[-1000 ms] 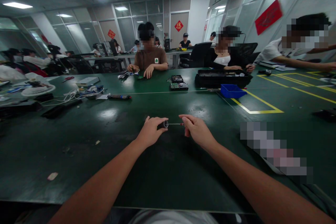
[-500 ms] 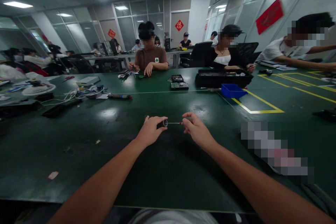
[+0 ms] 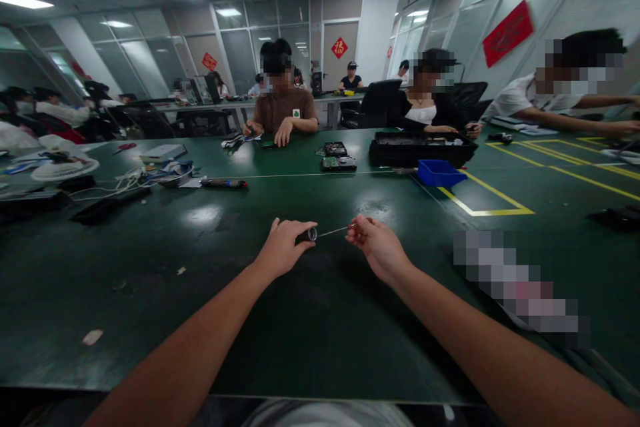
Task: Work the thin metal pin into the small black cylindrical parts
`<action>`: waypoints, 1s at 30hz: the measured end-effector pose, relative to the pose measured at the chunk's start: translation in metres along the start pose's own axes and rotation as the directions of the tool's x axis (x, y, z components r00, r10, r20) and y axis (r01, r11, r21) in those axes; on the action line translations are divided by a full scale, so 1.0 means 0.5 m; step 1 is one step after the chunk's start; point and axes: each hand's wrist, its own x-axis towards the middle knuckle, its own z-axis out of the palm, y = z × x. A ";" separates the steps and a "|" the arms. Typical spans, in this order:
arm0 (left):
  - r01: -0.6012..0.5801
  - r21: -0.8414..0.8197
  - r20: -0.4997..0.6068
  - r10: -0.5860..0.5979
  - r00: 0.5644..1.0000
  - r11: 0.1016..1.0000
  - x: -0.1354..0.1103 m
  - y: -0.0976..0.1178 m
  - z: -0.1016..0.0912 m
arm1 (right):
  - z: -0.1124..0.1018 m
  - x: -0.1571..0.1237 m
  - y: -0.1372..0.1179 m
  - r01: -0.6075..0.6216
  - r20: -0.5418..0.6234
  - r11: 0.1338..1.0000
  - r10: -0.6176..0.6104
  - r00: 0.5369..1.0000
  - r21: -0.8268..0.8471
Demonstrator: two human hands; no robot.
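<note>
My left hand is closed around a small dark cylinder with a shiny metal end, held just above the green table. A thin metal rod runs from that end to my right hand, whose fingers pinch its far end. Both hands meet at the middle of the table, about a hand's width apart. What the rod's tip carries is too small to make out.
Across the table lie a black case, a blue bin, circuit boards, a black pen-like tool and cables at the left. Several people sit at the far side and right. Yellow tape lines mark the table's right.
My right hand has lifted slightly, tilting the rod upward at its end. The view has shifted a little to the right. My left hand keeps its grip.
</note>
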 end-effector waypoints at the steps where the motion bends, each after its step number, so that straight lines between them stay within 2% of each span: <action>1: -0.002 -0.004 0.002 0.002 1.000 1.000 0.000 -0.001 0.002 | 0.001 -0.001 0.001 0.034 0.004 0.999 -0.034 0.999 -0.034; 7: -0.016 -0.008 -0.004 0.016 1.000 1.000 -0.002 0.012 0.003 | 0.007 -0.004 0.008 0.139 0.036 0.977 -0.134 0.990 -0.164; 13: -0.008 -0.074 0.009 0.008 1.000 0.997 -0.003 0.030 -0.006 | 0.009 -0.007 0.004 0.162 0.018 0.965 -0.162 0.987 -0.207; 19: -0.012 -0.116 -0.009 0.011 1.000 0.993 -0.005 0.030 -0.003 | 0.013 -0.015 -0.008 0.173 0.002 0.954 -0.178 0.984 -0.245; 21: -0.014 -0.119 -0.007 0.013 1.000 0.993 -0.006 0.028 -0.002 | 0.011 -0.020 -0.016 0.210 0.028 0.916 -0.214 0.976 -0.341; 25: -0.029 -0.126 -0.001 0.029 1.000 0.992 -0.008 0.027 -0.002 | 0.007 -0.033 -0.033 0.254 0.049 0.739 -0.287 0.957 -0.624; 27: -0.035 -0.120 -0.005 0.034 0.999 0.992 -0.008 0.026 -0.002 | 0.007 -0.037 -0.038 0.261 0.063 0.688 -0.298 0.952 -0.677; 30: -0.025 -0.110 0.000 0.026 1.000 0.994 -0.007 0.025 -0.002 | 0.007 -0.037 -0.037 0.326 0.154 0.661 -0.306 0.939 -0.676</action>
